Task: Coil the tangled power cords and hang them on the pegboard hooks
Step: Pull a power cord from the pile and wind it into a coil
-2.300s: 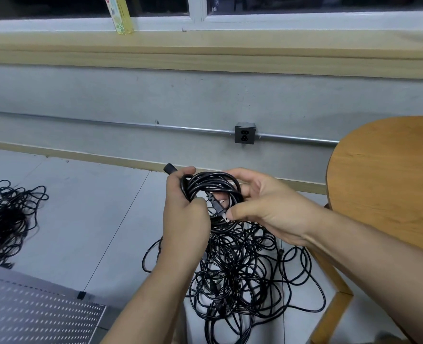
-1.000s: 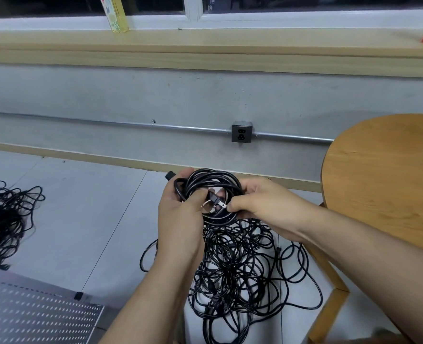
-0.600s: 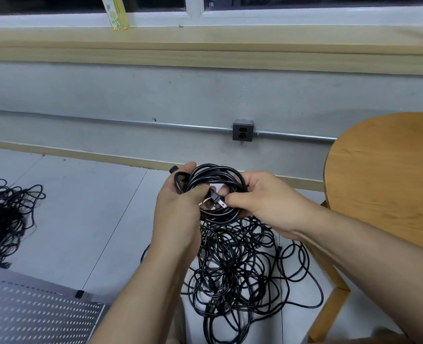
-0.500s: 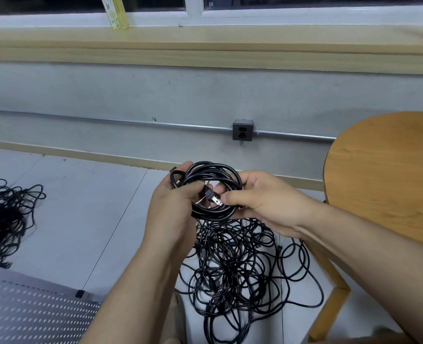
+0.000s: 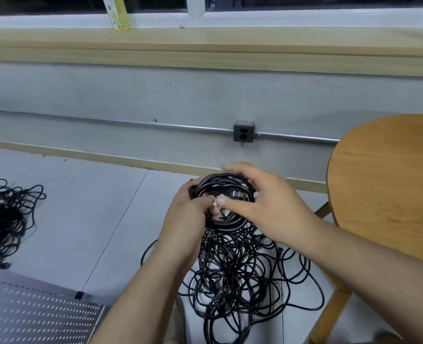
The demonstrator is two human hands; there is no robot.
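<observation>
**Coil held together in the air, loose end being dealt with**

Gripping the coil (image 5: pixel 224 225) of black cord by its left side with the left hand (image 5: pixel 188 219), fingers curled round the bundled turns, most likely to stop the loops springing apart before hanging. Reaching over the coil's right side with the right hand (image 5: pixel 267 204), thumb laid toward the middle, right beside a small pale piece (image 5: pixel 216 204), perhaps plug prongs or a tie. Judged as tucking in or fastening the loose end so as to lock the turns.

Held up off the floor (image 5: pixel 94 219), directly above the tangled heap (image 5: pixel 240 276) and near the round wooden table (image 5: pixel 391 182), presumably to keep the tidy cord out of the mess below. Lying flat at lower left, well apart from the coil: the pegboard (image 5: pixel 32 316). Farther left on the floor, a second tangle (image 5: pixel 4 219), untouched.

Hard to read:
- Right hand blurred; cannot tell whether pinching the cord or only pressing on it.
- Underside of the coil masked by both hands; no telling whether any strand trails down into the heap.
- No hooks discernible on the pegboard, itself cut off by the lower and left edges.
- Second tangle clipped at the left edge, table at the right.
</observation>
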